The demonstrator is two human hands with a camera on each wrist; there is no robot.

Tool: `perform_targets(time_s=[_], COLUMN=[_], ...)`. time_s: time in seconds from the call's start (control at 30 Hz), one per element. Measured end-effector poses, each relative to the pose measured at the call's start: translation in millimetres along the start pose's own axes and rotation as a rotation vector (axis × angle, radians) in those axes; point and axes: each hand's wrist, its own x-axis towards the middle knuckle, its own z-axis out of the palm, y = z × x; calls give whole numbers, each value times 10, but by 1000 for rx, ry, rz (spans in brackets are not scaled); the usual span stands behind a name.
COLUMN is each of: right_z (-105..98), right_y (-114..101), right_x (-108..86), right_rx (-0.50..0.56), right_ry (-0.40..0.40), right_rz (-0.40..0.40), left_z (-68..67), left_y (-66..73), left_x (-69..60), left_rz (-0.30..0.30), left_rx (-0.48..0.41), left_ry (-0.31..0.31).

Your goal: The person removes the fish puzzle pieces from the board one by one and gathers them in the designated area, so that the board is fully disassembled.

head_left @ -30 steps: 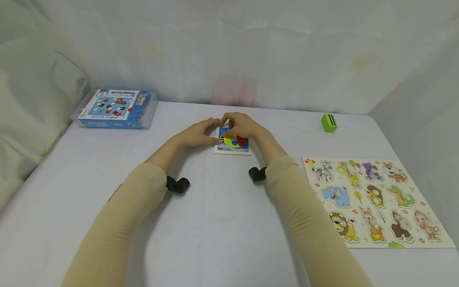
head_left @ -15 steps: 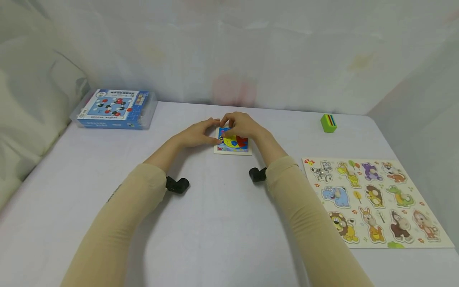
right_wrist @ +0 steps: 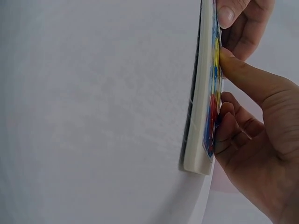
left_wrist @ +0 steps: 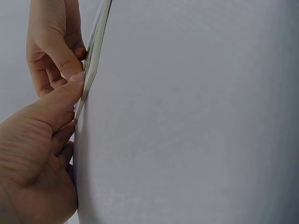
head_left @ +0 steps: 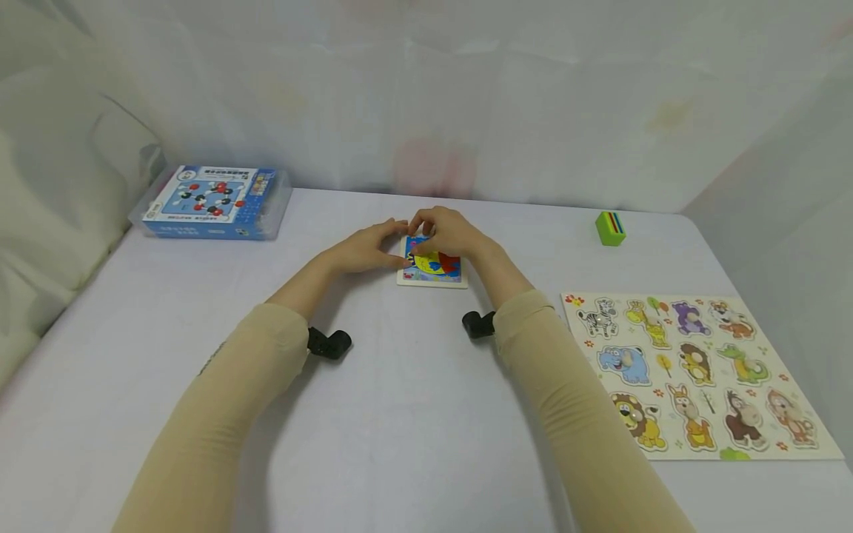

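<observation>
Practically no change on my feed over the last second: both hands and the picture puzzle (head_left: 436, 268) sit where they were. I take that as a steady press or small adjustment, no visible progress, nothing slipping either.

The puzzle lies mid-width on the tabletop (head_left: 393, 400), toward its far edge. Left hand (head_left: 365, 250): thumb against the puzzle's left edge, fingers reaching loosely to its far left corner, not clenched. I'd call it bracing. Right hand (head_left: 449, 233): over the far half, thumb tip on the yellow part (head_left: 426, 263), other fingers bent. Can't tell whether it pinches a piece; the hand blocks my head view and both wrist views are near edge-on.

Rest: animal board (head_left: 773, 454) to the right, nearer the person; green block (head_left: 609, 231) far right; blue-labelled plastic box (head_left: 213, 207) far left. All well apart from both hands.
</observation>
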Motion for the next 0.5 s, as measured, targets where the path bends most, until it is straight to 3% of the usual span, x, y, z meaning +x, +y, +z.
perform_targets(time_s=[0.5], right_z=[-8], right_y=[9], right_x=[6], right_rx=[12], right_ry=[-3], right_rz=[-16], left_z=[-6], left_y=[-12], left_x=[17], left_rz=[-11], left_rx=[0], left_ry=[-11])
